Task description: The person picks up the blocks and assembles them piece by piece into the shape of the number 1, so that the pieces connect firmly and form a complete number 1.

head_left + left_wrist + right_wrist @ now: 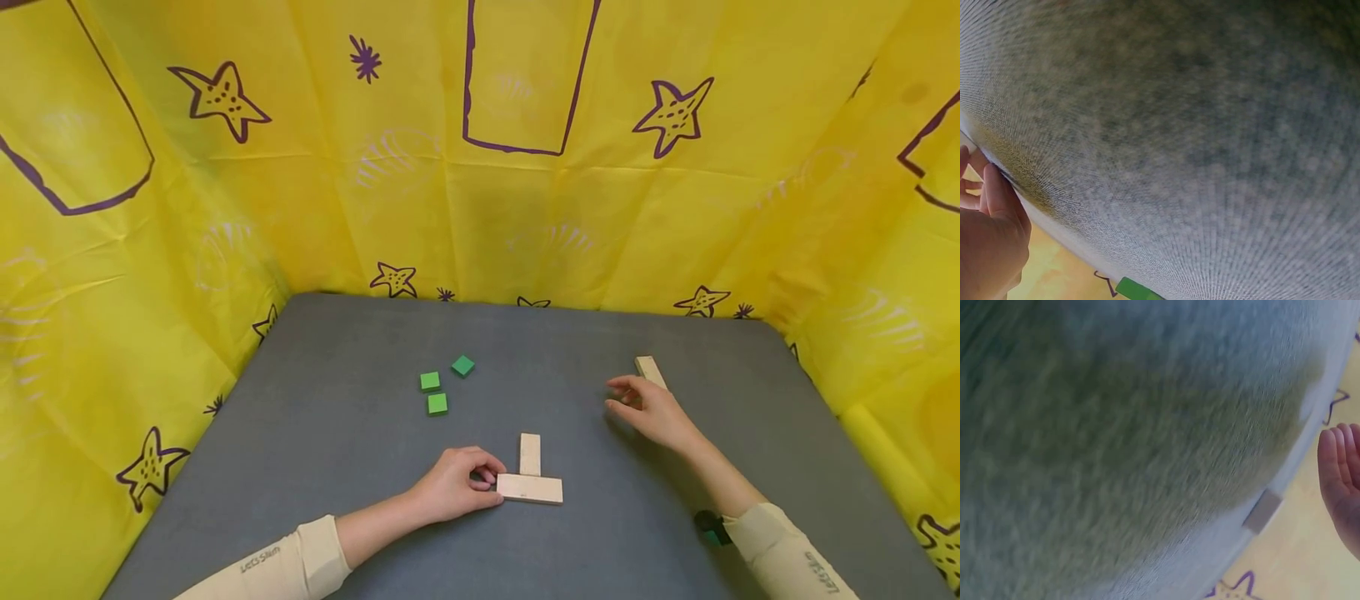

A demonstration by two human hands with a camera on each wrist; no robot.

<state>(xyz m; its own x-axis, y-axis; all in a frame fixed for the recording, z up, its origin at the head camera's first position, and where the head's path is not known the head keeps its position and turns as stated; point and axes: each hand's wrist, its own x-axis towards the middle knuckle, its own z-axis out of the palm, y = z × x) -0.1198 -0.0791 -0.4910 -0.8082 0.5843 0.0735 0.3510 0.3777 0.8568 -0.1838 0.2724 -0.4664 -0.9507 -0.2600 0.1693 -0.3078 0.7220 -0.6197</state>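
Observation:
My left hand (pixel 457 485) is at the left end of a flat wooden block (pixel 531 489), pinching that end between thumb and index finger. A second wooden block (pixel 530 454) meets its far long side end-on, making an upside-down T. In the left wrist view, the left hand (pixel 994 234) shows only at the left edge. My right hand (pixel 651 412) hovers over the table with bent, parted fingers and nothing between them. Just beyond it lies a third wooden block (pixel 649 370), partly hidden by that hand. The right wrist view catches the fingers (pixel 1342 465) at its right edge.
Three small green blocks lie farther back, left of centre: a darker one (pixel 462 366) and two lighter ones (pixel 430 382). A dark round thing (pixel 707 522) with green beside it shows by the right wrist. Yellow patterned cloth (pixel 510 217) walls the grey table (pixel 337 375) at the back and sides.

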